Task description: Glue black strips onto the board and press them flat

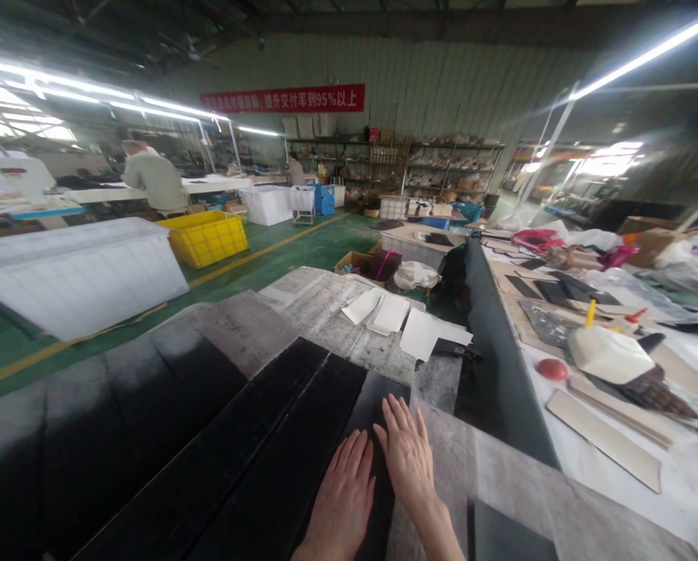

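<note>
Black strips [302, 440] cross a scuffed workshop table [314, 308].

Black strip [372, 401] lying flat and straight, smooth, greyish sheen at far end, right alongside wider black panels [302, 421] on the table [442, 444].

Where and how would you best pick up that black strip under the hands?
Probably by the right long edge of the black strip, pinched from the right: it lies flat, with grey tabletop beyond that edge and a black panel along its left. The left hand and right hand rest on it.
</note>
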`<action>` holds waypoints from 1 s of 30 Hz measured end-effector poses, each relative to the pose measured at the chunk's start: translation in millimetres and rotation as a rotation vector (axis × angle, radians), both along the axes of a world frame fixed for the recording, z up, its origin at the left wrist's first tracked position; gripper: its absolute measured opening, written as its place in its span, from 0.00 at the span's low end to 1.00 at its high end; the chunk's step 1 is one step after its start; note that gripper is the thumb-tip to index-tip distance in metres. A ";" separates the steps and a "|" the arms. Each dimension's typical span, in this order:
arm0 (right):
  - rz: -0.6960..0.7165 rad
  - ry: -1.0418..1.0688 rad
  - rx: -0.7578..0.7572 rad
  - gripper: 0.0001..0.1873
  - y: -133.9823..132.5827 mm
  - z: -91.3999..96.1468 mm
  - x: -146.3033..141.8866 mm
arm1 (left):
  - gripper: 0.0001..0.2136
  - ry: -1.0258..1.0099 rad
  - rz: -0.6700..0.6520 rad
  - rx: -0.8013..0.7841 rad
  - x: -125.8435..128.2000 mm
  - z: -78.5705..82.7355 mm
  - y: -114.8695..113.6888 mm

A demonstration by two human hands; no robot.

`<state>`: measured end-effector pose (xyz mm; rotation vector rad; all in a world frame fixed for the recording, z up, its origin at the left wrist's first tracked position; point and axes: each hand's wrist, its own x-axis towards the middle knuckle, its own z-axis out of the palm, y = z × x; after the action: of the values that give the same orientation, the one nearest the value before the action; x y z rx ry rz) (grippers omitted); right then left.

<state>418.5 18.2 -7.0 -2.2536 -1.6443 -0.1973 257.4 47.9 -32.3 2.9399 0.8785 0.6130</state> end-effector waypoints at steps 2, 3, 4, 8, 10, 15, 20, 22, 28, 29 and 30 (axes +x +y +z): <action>0.033 -0.005 -0.004 0.27 3.3 0.6 -1.6 | 0.25 0.017 -0.004 -0.048 -0.3 6.4 0.0; 0.054 -0.006 -0.011 0.28 4.3 -0.8 -2.7 | 0.25 0.022 -0.005 -0.073 -0.1 9.9 0.6; 0.069 -0.008 -0.021 0.28 4.8 -2.9 -3.9 | 0.25 0.031 -0.010 -0.096 0.0 13.7 1.3; 0.065 -0.011 -0.033 0.27 3.5 -9.2 -8.6 | 0.25 0.065 -0.005 -0.141 -5.3 31.6 -3.5; 0.061 -0.011 -0.032 0.27 3.2 -9.4 -10.0 | 0.28 0.096 0.007 -0.142 -16.4 40.5 -16.8; 0.050 0.000 -0.017 0.27 4.7 -9.1 -10.9 | 0.34 0.221 -0.043 -0.096 -65.8 47.0 -74.5; 0.051 0.045 0.003 0.27 3.4 -12.0 -12.5 | 0.34 0.263 -0.095 -0.019 -100.2 36.8 -100.0; 0.051 0.068 0.017 0.27 4.2 -13.7 -13.3 | 0.34 0.264 -0.105 -0.013 -103.7 34.7 -97.8; 0.061 0.337 0.084 0.28 6.0 -5.2 -4.1 | 0.33 0.272 -0.109 -0.007 -103.3 34.7 -94.8; 0.030 0.437 0.143 0.28 0.8 -0.3 -2.4 | 0.33 0.271 -0.103 -0.005 -103.4 34.3 -96.0; -0.021 0.552 0.227 0.29 -7.0 5.1 -2.4 | 0.33 0.267 -0.098 -0.001 -103.7 33.7 -97.3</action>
<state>416.1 11.2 -1.9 -1.9255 -1.2363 0.2088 153.7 -49.4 1.4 3.0884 0.7425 0.2185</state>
